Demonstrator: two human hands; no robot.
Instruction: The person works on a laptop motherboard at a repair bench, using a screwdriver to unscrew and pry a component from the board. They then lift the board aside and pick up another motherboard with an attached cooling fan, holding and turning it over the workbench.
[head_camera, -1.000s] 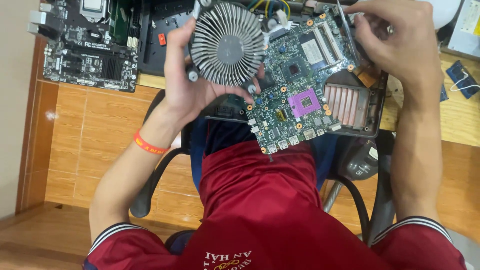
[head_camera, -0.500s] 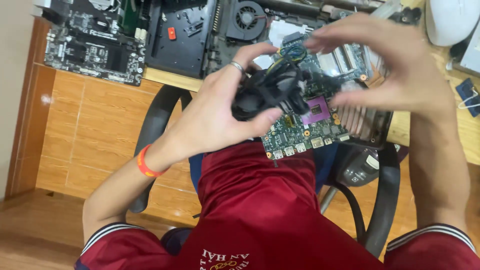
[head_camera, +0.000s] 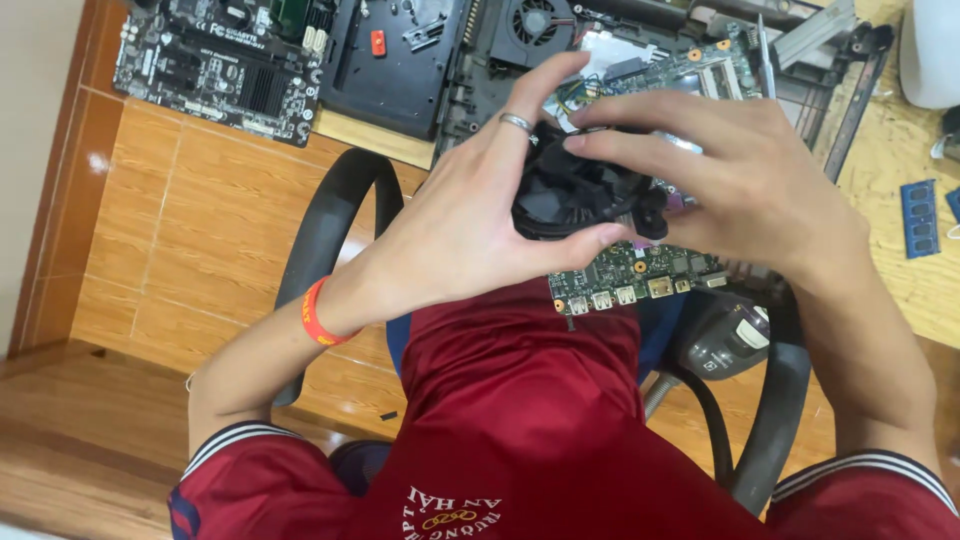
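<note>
Both of my hands wrap around a round black cooler fan held over a green circuit board that rests above my lap. My left hand, with a ring on one finger and an orange wristband, grips the fan from the left and below. My right hand covers it from the right and top, fingers reaching across. The hands hide most of the fan. Only the board's near edge, with its row of ports, and a far corner show.
A wooden desk edge carries a dark motherboard at far left, an opened black laptop base with a fan, and blue memory sticks at right. I sit in a black armchair over a tiled floor.
The cooler, earlier held up in my left hand with its metal fins showing, has been turned over and brought down onto the board. My right hand has closed over it.
</note>
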